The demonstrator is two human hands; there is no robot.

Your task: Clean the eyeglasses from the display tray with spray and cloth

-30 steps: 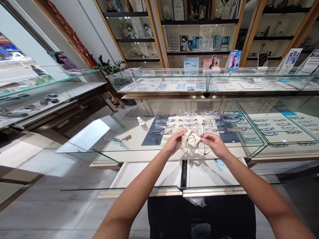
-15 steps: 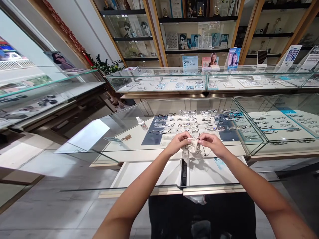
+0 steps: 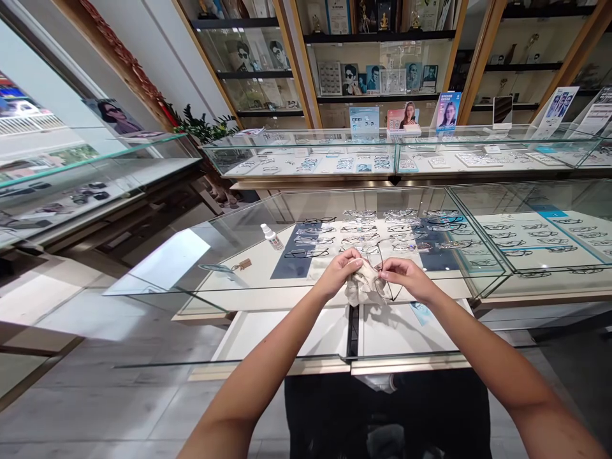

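Above the glass counter, my left hand (image 3: 342,271) pinches a crumpled beige cloth (image 3: 362,287), which hangs below the fingers. My right hand (image 3: 404,275) is closed on a thin dark-rimmed pair of glasses (image 3: 381,252), close beside the cloth. One part of the frame points up and another hangs down by the right fingers. The cloth covers part of the glasses, so I cannot tell exactly how it lies on the lens. Behind my hands, rows of glasses (image 3: 358,240) lie inside the display case.
A white spray bottle (image 3: 272,237) and a brown tag (image 3: 242,264) are left of my hands. Two white drawers (image 3: 291,328) stand pulled out below the counter's glass edge. A second glass showcase (image 3: 306,159) runs behind, and another case (image 3: 95,185) stands left.
My left hand has shifted slightly left with the cloth, a little away from my right hand. My right hand stays nearly in place, holding the glasses.
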